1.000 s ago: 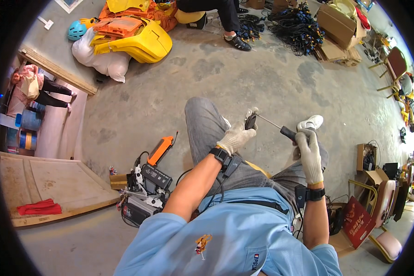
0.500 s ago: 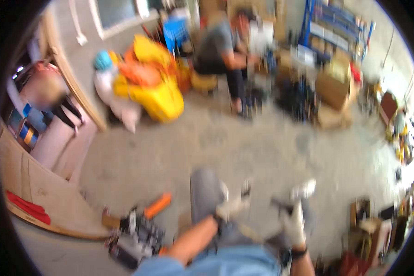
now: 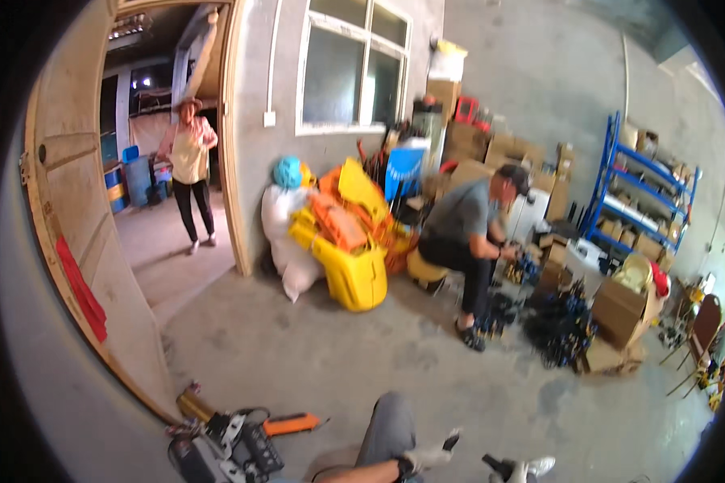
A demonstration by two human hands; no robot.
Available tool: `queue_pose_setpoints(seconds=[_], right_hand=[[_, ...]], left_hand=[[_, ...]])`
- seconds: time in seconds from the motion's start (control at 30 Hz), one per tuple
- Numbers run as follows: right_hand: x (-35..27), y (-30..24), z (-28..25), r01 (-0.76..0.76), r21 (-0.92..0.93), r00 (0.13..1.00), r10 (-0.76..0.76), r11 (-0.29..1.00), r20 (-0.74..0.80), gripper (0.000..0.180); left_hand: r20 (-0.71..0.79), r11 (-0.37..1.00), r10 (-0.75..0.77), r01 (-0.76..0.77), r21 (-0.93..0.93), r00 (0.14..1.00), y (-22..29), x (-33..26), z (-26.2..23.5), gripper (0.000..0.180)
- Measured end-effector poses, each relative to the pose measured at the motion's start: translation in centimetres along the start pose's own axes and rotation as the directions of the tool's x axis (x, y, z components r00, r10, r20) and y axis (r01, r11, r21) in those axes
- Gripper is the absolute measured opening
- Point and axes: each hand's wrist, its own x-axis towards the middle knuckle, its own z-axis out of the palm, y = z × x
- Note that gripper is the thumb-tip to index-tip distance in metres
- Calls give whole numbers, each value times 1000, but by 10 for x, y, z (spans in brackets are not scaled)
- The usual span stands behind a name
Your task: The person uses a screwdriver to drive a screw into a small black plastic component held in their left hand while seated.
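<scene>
Low in the head view, my left hand (image 3: 431, 458) wears a pale glove and a dark band at the wrist. Its fingers are closed on a small dark piece (image 3: 453, 439), too small to name. To its right, my right hand (image 3: 524, 473), also gloved, is cut off by the lower edge. A black object (image 3: 499, 464) juts out from it toward the left hand; its kind is unclear. The two hands are apart, past my grey-trousered knee (image 3: 391, 427). A light-coloured shoe (image 3: 543, 465) shows beside the right hand.
On the floor at lower left lie an orange-handled tool (image 3: 291, 424) and black equipment (image 3: 254, 447). A seated co-worker (image 3: 459, 225) handles small parts near a black heap (image 3: 562, 326). Another person (image 3: 190, 165) stands beyond the doorway. Yellow plastic pieces (image 3: 354, 278) are piled by the wall.
The view has tilted up, so my hands and knee sit lower in the picture. More of the walls, window and doorway shows. Both hands keep their dark pieces.
</scene>
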Motion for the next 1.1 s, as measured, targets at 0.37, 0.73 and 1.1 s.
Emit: queue_pose_setpoints(seconds=[0.37, 0.73, 1.1], right_hand=[[15, 24, 28, -107, 253, 993, 117, 962, -27, 43], [-11, -7, -1, -17, 71, 1000, 16, 997, 23, 33], [27, -43, -6, -528, 331, 847, 515, 782, 132, 19]], left_hand=[[-15, 948, -91, 91, 304, 996, -2, 24, -17, 43], [39, 985, -6, 0, 170, 999, -70, 37, 8, 81], [8, 972, 59, -59, 227, 998, 26, 1, -24, 72]])
